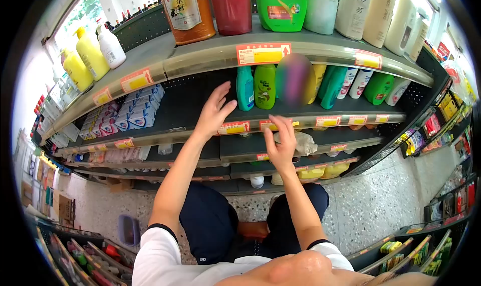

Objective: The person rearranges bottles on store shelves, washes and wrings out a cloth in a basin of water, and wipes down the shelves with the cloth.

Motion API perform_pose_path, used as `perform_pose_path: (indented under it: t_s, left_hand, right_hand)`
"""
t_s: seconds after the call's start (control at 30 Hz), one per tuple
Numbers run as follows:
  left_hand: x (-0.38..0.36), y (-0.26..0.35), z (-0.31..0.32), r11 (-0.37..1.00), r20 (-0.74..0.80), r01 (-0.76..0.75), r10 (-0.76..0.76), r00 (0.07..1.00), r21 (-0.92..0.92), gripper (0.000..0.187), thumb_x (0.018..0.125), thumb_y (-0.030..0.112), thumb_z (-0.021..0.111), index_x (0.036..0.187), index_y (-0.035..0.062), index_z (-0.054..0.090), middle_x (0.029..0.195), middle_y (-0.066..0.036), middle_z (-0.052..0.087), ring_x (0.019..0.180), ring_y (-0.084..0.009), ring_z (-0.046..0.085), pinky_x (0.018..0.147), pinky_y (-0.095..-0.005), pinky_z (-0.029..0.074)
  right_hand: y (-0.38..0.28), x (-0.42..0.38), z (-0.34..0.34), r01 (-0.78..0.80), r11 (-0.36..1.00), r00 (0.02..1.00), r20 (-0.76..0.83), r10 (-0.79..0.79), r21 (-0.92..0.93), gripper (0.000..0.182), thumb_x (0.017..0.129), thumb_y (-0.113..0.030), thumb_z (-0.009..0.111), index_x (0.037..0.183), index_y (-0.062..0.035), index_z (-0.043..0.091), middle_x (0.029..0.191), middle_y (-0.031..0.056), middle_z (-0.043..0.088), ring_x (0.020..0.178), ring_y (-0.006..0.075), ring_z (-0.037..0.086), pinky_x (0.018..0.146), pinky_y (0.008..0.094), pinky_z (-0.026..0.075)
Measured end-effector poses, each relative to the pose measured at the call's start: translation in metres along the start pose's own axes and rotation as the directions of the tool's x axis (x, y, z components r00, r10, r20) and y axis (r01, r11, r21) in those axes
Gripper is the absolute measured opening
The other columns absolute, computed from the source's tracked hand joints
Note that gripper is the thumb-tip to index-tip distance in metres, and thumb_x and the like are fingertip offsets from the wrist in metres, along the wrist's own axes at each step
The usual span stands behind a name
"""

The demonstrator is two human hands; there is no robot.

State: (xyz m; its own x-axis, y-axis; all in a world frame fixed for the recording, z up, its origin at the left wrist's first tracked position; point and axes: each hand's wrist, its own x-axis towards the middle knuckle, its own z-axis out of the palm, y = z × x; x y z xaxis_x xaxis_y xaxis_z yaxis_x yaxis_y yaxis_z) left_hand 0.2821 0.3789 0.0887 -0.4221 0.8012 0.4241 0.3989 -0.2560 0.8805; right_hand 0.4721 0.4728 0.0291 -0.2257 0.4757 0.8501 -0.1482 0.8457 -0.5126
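Note:
My left hand is raised before the second shelf, fingers spread and nothing in it. Its fingertips are just left of a teal shampoo bottle, beside a green shampoo bottle. Lower and to the right, my right hand is at the shelf's front edge, thumb and fingers apart and bent. A crumpled whitish cloth shows right beside its outer edge; whether any finger hooks it I cannot tell. A blurred patch hides the bottles right of the green one.
Large bottles, including a green Rejoice bottle, line the top shelf. Small boxes are stacked at left. More teal, white and green bottles stand at right. A purple bin stands on the floor behind; racks flank both sides.

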Motion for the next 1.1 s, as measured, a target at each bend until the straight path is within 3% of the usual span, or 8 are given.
perform_pose_path:
  t_s: [0.1,0.27,0.37,0.47,0.6,0.77,0.97,1.1]
  left_hand:
    - [0.026,-0.006,0.002,0.949,0.024,0.082,-0.079,0.997,-0.305,0.058,0.095,0.017,0.059,0.143,-0.0023,0.034,0.148,-0.015,0.038,0.141,-0.0268,0.031,0.116,-0.0362,0.022]
    - [0.05,-0.005,0.012,0.859,0.153,0.112,-0.039,0.987,-0.5,0.051,0.103,0.037,0.038,0.142,0.0038,0.038,0.14,-0.01,0.046,0.128,-0.0185,0.043,0.109,-0.0366,0.032]
    - [0.063,-0.025,0.011,0.809,0.209,0.17,-0.06,0.976,-0.562,0.047,0.103,0.036,0.038,0.138,0.0046,0.043,0.132,-0.008,0.052,0.122,-0.0183,0.047,0.108,-0.036,0.033]
    - [0.063,-0.024,0.012,0.815,0.148,0.179,-0.116,0.982,-0.551,0.045,0.102,0.035,0.04,0.135,0.005,0.046,0.126,-0.007,0.055,0.118,-0.0178,0.049,0.105,-0.0357,0.035]
    - [0.043,0.008,0.017,0.921,0.007,0.166,-0.174,0.985,-0.353,0.044,0.1,0.034,0.049,0.131,0.0028,0.048,0.125,-0.007,0.056,0.117,-0.0165,0.05,0.104,-0.0336,0.036]
    - [0.023,0.015,0.013,0.985,-0.059,0.093,-0.102,0.993,-0.149,0.046,0.094,0.026,0.062,0.129,-0.0004,0.049,0.118,-0.008,0.06,0.109,-0.0134,0.055,0.097,-0.029,0.042]
    - [0.015,0.01,0.012,0.993,-0.123,0.12,-0.121,0.985,-0.014,0.048,0.089,0.019,0.071,0.125,-0.0023,0.049,0.113,-0.011,0.061,0.104,-0.0149,0.058,0.092,-0.03,0.048]
    - [0.019,-0.011,0.011,0.998,-0.106,0.053,-0.051,0.993,0.024,0.049,0.085,0.013,0.074,0.124,-0.0016,0.048,0.112,-0.012,0.062,0.104,-0.0162,0.06,0.091,-0.0312,0.049]
  right_hand:
    - [0.004,0.026,0.026,0.068,0.99,0.996,0.058,-0.061,-0.125,0.041,0.08,-0.011,0.071,0.118,-0.0024,0.059,0.111,0.0155,0.061,0.102,0.032,0.058,0.09,0.0402,0.041]
    - [0.011,0.038,0.05,0.08,0.968,0.993,0.107,-0.055,-0.238,0.053,0.079,-0.018,0.074,0.125,-0.002,0.054,0.117,0.0163,0.059,0.107,0.0331,0.056,0.091,0.0428,0.04]
    - [0.011,0.039,0.058,0.029,0.96,0.994,0.112,0.003,-0.278,0.054,0.08,-0.021,0.073,0.125,-0.0008,0.053,0.117,0.0167,0.059,0.107,0.0331,0.056,0.09,0.0429,0.04]
    - [0.008,0.039,0.063,-0.019,0.959,0.988,0.142,0.062,-0.283,0.055,0.08,-0.023,0.073,0.125,0.0009,0.053,0.114,0.0172,0.06,0.103,0.0326,0.058,0.087,0.0429,0.04]
    - [0.008,0.045,0.061,-0.013,0.957,0.974,0.214,0.078,-0.29,0.056,0.079,-0.021,0.073,0.126,0.0018,0.052,0.104,0.0167,0.063,0.096,0.0316,0.06,0.082,0.0428,0.04]
    - [0.011,0.045,0.063,-0.025,0.959,0.962,0.254,0.1,-0.283,0.055,0.079,-0.018,0.072,0.127,0.0001,0.052,0.095,0.0152,0.065,0.089,0.0326,0.062,0.08,0.0427,0.04]
    - [0.015,0.039,0.066,0.025,0.966,0.979,0.202,0.028,-0.256,0.052,0.08,-0.014,0.07,0.127,-0.0011,0.052,0.097,0.0158,0.065,0.089,0.0335,0.062,0.08,0.0421,0.04]
    - [0.016,0.035,0.055,0.048,0.977,0.986,0.167,-0.013,-0.209,0.04,0.079,-0.009,0.069,0.117,-0.0021,0.059,0.1,0.0135,0.063,0.092,0.03,0.06,0.083,0.0419,0.04]
